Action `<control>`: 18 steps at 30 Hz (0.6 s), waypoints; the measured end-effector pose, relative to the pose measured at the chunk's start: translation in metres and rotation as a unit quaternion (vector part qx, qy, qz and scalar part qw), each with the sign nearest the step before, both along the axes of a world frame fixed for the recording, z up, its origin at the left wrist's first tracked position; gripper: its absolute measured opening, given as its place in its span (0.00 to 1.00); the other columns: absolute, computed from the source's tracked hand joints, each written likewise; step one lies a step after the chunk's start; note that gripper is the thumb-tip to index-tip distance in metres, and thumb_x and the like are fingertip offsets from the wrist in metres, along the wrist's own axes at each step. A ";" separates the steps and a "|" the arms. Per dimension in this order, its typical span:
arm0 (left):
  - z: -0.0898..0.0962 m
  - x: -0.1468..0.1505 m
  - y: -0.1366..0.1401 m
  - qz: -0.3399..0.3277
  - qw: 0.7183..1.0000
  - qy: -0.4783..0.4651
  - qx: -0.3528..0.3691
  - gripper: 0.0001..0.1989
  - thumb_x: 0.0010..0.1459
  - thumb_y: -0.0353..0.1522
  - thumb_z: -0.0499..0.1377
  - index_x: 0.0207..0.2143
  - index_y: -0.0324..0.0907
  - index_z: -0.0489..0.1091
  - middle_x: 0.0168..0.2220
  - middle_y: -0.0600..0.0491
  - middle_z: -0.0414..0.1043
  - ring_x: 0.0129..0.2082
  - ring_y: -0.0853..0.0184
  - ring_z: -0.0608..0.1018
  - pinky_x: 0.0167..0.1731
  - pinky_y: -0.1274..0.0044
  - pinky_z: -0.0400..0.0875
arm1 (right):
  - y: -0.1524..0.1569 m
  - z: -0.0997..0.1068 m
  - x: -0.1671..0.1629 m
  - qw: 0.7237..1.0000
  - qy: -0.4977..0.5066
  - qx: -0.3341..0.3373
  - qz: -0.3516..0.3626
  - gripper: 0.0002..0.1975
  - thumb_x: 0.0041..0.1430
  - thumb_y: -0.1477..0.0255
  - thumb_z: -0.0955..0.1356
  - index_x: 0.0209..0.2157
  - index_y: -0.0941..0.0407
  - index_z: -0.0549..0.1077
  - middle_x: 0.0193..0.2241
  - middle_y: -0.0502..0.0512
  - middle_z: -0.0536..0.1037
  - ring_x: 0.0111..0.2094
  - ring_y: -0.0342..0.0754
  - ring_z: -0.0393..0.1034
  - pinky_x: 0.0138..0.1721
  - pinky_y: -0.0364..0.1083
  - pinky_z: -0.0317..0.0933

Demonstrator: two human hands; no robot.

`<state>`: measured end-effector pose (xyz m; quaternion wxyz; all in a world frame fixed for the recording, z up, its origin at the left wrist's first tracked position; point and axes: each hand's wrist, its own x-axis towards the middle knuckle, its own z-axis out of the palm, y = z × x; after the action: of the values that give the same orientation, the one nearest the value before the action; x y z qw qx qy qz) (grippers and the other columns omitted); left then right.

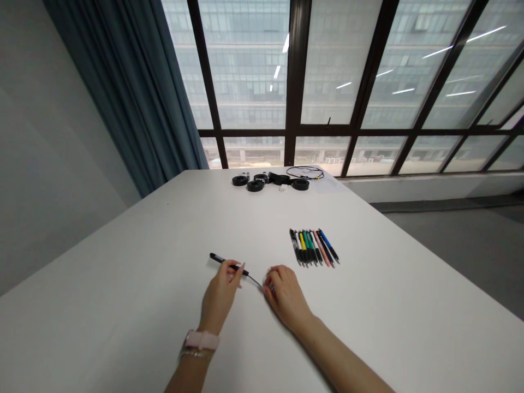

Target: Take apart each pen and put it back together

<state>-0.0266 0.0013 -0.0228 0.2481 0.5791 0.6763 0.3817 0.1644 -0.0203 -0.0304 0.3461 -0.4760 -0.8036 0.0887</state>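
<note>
Black pen [218,258] pinched in my left hand [220,292], over the counter [143,273]; a thin refill [254,280] runs from it to my curled right hand [287,293], whose grip I cannot make out. I'd keep refill and pen in one line, lest the refill bend. Beyond lie a row of pens [313,248], then black rolls [255,186].

In the lower centre of the frame, the left hand [222,285], with a pink band [201,340] at its wrist, pinches a black pen barrel [218,258]. A thin rod [254,281] runs from it to the curled fingertips of the right hand [286,295]; their grip is unclear. Right of centre, pens [313,248] lie side by side on the white table [123,284]. Black rings [255,186] sit at upper centre, below the windows [254,65].
</note>
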 end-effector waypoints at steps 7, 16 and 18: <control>-0.009 0.004 0.000 -0.044 0.999 -0.025 -0.012 0.17 0.59 0.50 0.54 0.38 0.47 0.67 0.28 0.57 0.75 0.23 0.65 0.77 0.27 0.75 0.67 | 0.004 -0.002 -0.005 1.000 0.011 0.000 0.002 0.09 0.56 0.82 0.71 0.36 0.56 0.70 0.38 0.58 0.75 0.44 0.55 0.69 0.49 0.54 0.64; -0.015 0.010 0.000 -0.066 0.994 -0.084 0.011 0.17 0.58 0.48 0.55 0.41 0.45 0.68 0.23 0.60 0.69 0.22 0.66 0.73 0.24 0.77 0.64 | 0.005 -0.004 -0.010 1.000 -0.002 0.019 0.017 0.10 0.58 0.80 0.71 0.38 0.54 0.68 0.36 0.53 0.75 0.41 0.52 0.69 0.57 0.57 0.59; -0.016 0.010 0.001 -0.068 0.993 -0.094 0.013 0.20 0.58 0.47 0.55 0.46 0.44 0.68 0.23 0.60 0.68 0.21 0.66 0.73 0.24 0.77 0.64 | 0.004 -0.003 -0.010 1.000 0.002 0.019 0.019 0.10 0.58 0.79 0.71 0.38 0.54 0.67 0.36 0.53 0.75 0.41 0.51 0.69 0.57 0.57 0.59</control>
<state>-0.0166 0.0022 -0.0389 0.3281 0.5883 0.6043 0.4255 0.1543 -0.0158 -0.0333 0.3553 -0.4533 -0.8135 0.0810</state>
